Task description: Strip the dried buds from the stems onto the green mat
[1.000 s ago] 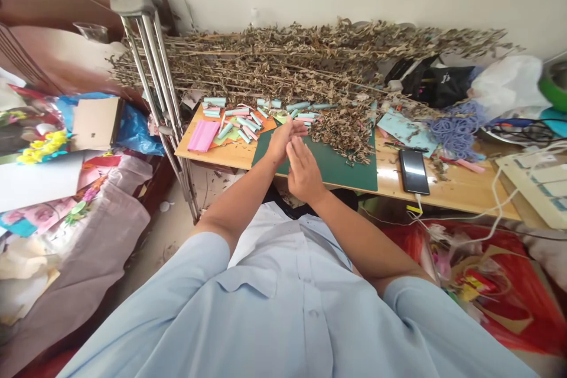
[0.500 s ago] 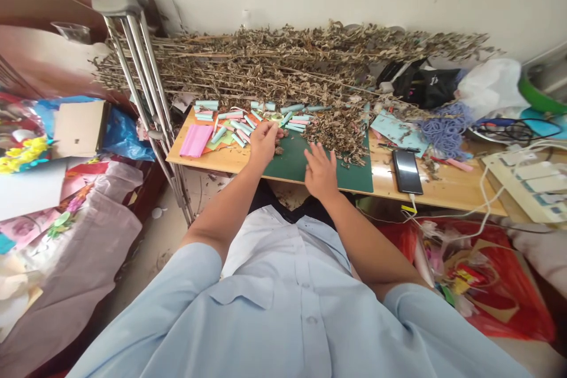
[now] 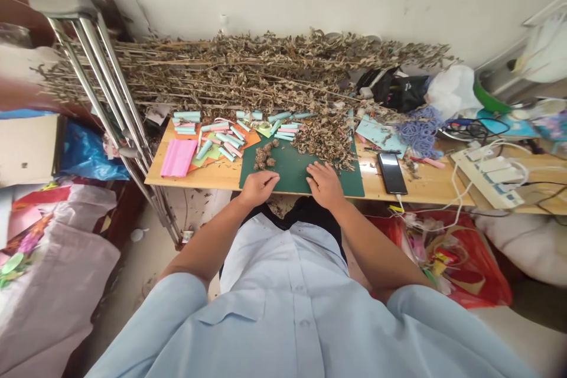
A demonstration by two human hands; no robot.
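Observation:
My left hand (image 3: pixel 260 188) rests at the near left edge of the green mat (image 3: pixel 287 162), its fingers curled closed. Whatever it may hold is hidden. Just beyond it lies a small heap of brown balled leaf clumps (image 3: pixel 264 156). Over the mat's front edge, my right hand (image 3: pixel 325 185) is open, with bent fingers apart and pointing inward. A loose pile of dried leaves (image 3: pixel 325 142) spreads on the mat just past those fingers. Between the two hands the green surface shows a few crumbs.
Small blue and pink paper rolls (image 3: pixel 225 142) lie behind the clumps, near a pink paper stack (image 3: pixel 178 157). Long dried plant stems (image 3: pixel 221 71) line the wall. A phone (image 3: pixel 392 173) and a power strip (image 3: pixel 487 174) lie right; metal crutches (image 3: pixel 95 65) lean left.
My left hand has drawn back from beside the paper rolls to the mat's front edge, uncovering the brown clumps. The right hand stays near the front edge. The view has shifted.

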